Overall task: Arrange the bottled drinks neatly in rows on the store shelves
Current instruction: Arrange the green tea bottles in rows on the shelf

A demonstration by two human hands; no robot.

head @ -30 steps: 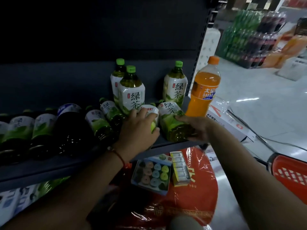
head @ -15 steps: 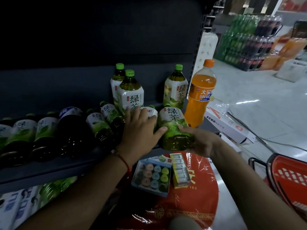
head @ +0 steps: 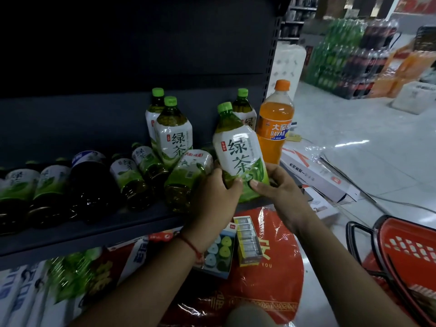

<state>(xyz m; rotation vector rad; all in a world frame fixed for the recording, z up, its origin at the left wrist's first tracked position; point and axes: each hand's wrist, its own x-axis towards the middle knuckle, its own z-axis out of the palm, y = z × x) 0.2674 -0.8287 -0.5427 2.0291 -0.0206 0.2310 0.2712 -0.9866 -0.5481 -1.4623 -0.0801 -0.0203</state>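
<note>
We grasp the bottle [head: 238,149] with both hands, left [head: 213,194] and right [head: 278,187]; its long axis tilts near-upright above the shelf [head: 94,228] front edge.

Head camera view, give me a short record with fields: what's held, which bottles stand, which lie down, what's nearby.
held: green tea bottle, tilted, gripped low by left hand and right hand
standing: three green tea bottles, orange soda bottle
lying: row of bottles on shelf
nearby: red basket

Dark shelf [head: 132,223] carries green tea bottles [head: 173,135], 1 orange soda [head: 274,128].
</note>
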